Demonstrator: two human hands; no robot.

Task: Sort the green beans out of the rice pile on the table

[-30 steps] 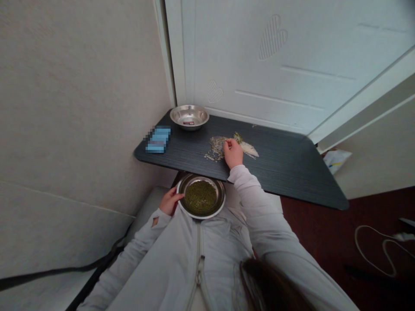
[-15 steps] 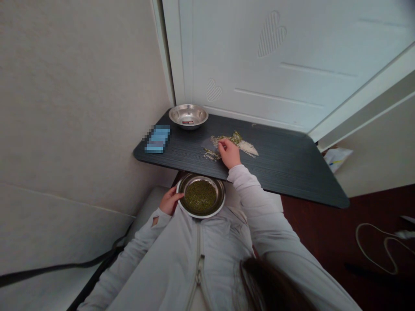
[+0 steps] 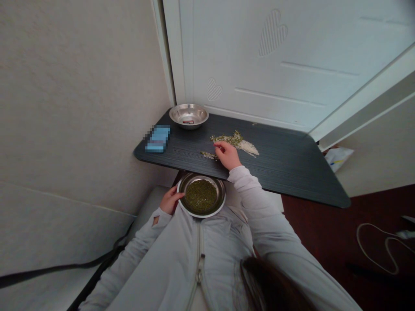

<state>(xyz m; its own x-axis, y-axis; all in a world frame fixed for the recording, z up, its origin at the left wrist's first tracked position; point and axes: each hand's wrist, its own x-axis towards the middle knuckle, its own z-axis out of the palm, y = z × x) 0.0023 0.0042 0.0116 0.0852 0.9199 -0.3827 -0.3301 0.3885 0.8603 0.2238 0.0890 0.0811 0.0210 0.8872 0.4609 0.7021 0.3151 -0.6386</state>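
My left hand (image 3: 170, 201) grips the rim of a steel bowl (image 3: 201, 196) full of green beans, held just below the near edge of the dark table (image 3: 285, 164). My right hand (image 3: 228, 155) rests on the table with fingers curled, dragging a few grains toward the edge. Just beyond it lies a mixed pile of green beans and white rice (image 3: 236, 141), with a small trail of grains (image 3: 207, 154) left of the fingers.
An empty steel bowl (image 3: 189, 115) stands at the table's far left corner, a blue blurred packet (image 3: 158, 138) beside it. A white door (image 3: 275, 65) backs the table. A wall is on the left. A white cable (image 3: 379, 246) lies on the dark red floor.
My right hand has slid from the pile toward the table's near edge, pulling a few grains with it. The left hand and its bowl have stayed put.
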